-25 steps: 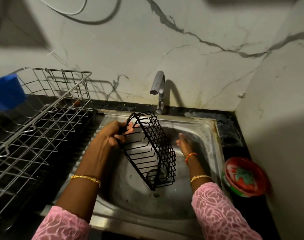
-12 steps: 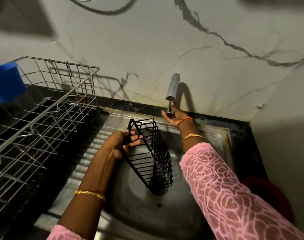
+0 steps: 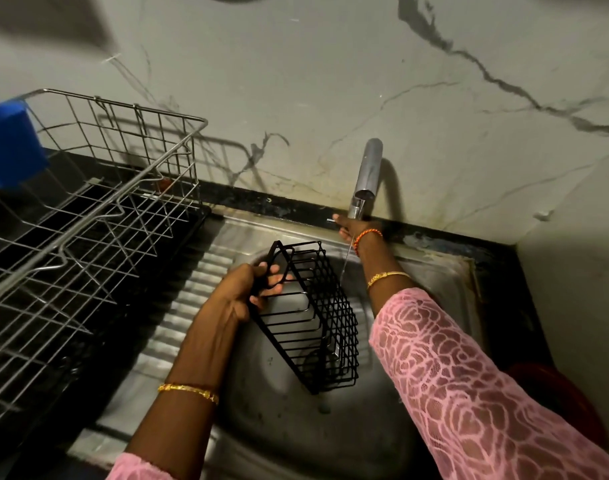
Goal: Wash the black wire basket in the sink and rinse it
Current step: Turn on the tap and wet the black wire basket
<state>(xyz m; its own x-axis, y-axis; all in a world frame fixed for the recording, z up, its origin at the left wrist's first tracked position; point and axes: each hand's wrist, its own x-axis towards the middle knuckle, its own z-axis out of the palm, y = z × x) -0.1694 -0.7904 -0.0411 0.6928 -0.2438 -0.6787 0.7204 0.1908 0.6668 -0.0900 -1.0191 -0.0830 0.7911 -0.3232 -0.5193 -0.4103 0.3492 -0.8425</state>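
The black wire basket [image 3: 316,323] hangs tilted over the steel sink [image 3: 278,427], its lower end near the drain. My left hand [image 3: 240,292] grips the basket's upper left rim, fingers curled through the wires. My right hand [image 3: 348,227] reaches to the base of the chrome tap [image 3: 368,171] and holds its small handle; the fingers are partly hidden. A thin stream of water [image 3: 346,258] falls from the spout just past the basket's upper right edge.
A large silver wire dish rack [image 3: 88,209] stands on the black counter to the left, with a blue object [image 3: 8,143] at its far corner. A red bowl [image 3: 573,393] sits right of the sink, mostly hidden by my sleeve. Marble walls close the back and right.
My right hand rose from inside the sink to the tap handle. Water now runs from the spout. The left hand kept hold of the basket.
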